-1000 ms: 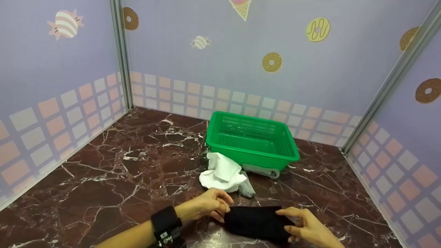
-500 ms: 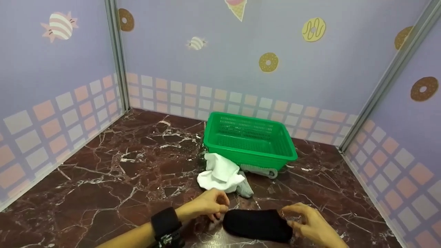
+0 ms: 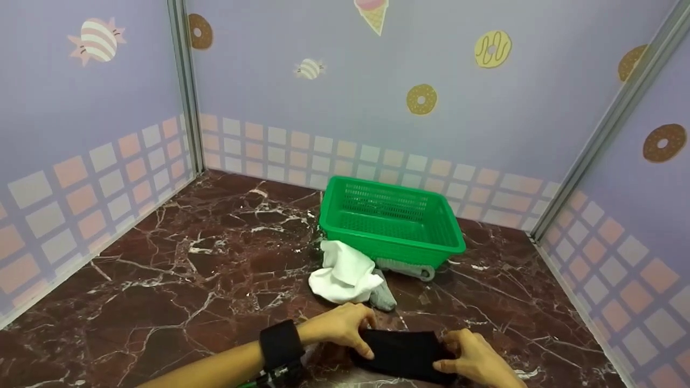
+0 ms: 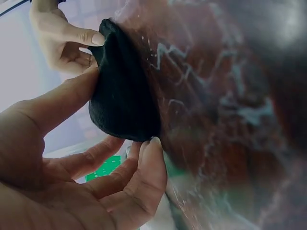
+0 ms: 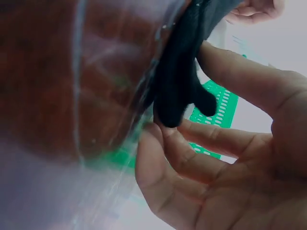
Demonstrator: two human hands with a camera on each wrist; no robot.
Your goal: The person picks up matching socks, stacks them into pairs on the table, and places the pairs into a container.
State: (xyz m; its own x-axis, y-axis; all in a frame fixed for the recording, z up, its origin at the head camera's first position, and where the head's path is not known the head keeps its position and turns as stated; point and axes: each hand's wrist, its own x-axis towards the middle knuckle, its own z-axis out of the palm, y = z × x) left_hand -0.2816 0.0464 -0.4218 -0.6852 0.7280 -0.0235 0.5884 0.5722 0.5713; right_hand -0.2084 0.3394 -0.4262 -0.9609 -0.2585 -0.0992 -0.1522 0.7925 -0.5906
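A black sock (image 3: 401,353) lies flat near the front of the dark marbled table, between my two hands. At its left end my left hand (image 3: 340,326) pinches it, thumb on top; in the left wrist view the fingertips sit under the sock's (image 4: 125,91) rounded edge. My right hand (image 3: 477,358) grips the right end, the thumb over the fabric. Seen from the right wrist, the folded edges of the sock (image 5: 175,81) hang between thumb and fingers. Just beyond the left hand lies a crumpled white cloth (image 3: 345,275), partly over a grey sock-like piece (image 3: 383,293).
Behind the cloths stands a green plastic basket (image 3: 393,242) with slotted walls. A grey knitted piece (image 3: 407,268) lies against its front. Purple patterned walls (image 3: 350,108) enclose the table (image 3: 215,280) at the back and both sides.
Half a second ago the hands were at the sock's ends with looser fingers. Now the left hand has moved right, its thumb onto the sock, and the right thumb has come in over the other end.
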